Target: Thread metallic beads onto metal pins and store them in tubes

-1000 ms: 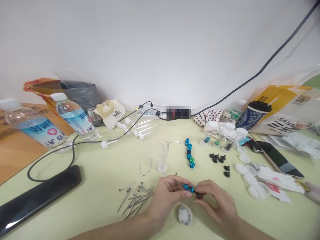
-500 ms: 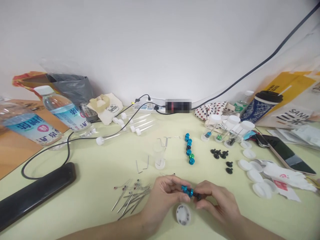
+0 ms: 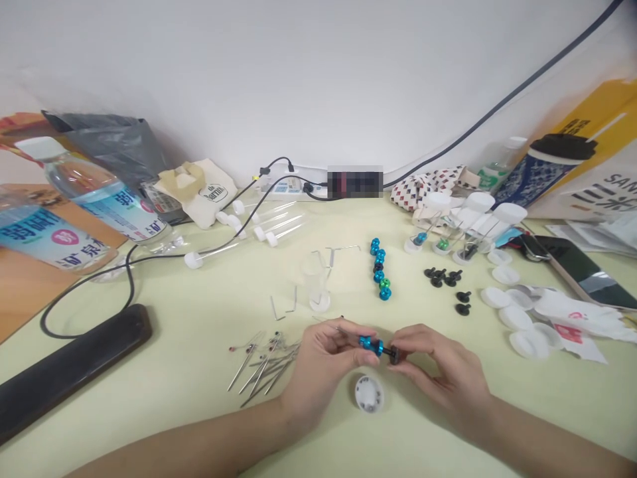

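Between the thumb and fingers of my left hand [image 3: 333,355] is a blue metallic spool-shaped piece [image 3: 371,344], lying sideways. My right hand [image 3: 438,368] pinches a black piece with a round disc and a stem [image 3: 394,354]. The stem points left and meets the right end of the blue piece; whether it sits inside cannot be made out. Just below the hands stands a small white cap [image 3: 369,394] with tiny dark parts in it. Thin metal rods with small knobs [image 3: 259,372] lie beside my left hand, partly covered by it.
A row of blue, green and black pieces [image 3: 379,275] lies beyond the hands. Several black disc pieces [image 3: 438,275] and white caps [image 3: 515,317] are to the right. A clear tube [image 3: 318,285] stands near hex keys [image 3: 293,299]. Bottles [image 3: 112,202] and a black power bank [image 3: 74,372] are left.
The camera view has tilted down, so the cap and hands appear higher. More of the black stem shows between my hands, and the black disc is turned more sideways.
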Action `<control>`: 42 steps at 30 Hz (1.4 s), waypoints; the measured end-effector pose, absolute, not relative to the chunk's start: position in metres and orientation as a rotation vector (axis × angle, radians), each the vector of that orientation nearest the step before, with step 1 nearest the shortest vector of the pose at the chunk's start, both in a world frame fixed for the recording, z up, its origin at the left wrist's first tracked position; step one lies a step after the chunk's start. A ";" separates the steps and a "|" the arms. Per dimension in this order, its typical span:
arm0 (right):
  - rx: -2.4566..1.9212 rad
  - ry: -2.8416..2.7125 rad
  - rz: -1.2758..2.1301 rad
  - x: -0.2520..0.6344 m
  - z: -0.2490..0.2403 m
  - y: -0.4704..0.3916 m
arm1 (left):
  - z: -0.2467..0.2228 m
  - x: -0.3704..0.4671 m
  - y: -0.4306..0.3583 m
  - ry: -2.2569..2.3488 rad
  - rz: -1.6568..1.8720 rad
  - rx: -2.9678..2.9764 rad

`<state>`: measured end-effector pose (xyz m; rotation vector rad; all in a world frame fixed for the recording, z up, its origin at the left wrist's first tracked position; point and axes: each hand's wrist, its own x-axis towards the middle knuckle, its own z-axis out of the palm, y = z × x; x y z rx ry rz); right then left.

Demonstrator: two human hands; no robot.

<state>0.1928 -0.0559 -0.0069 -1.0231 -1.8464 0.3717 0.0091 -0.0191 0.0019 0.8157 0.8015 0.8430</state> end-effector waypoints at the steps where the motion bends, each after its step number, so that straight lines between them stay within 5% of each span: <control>1: -1.021 -1.851 0.373 0.193 -0.006 -0.056 | 0.003 0.009 -0.020 0.808 0.847 0.829; 42: -0.999 -1.928 0.527 0.200 -0.006 -0.061 | 0.008 0.007 -0.025 0.746 0.886 0.951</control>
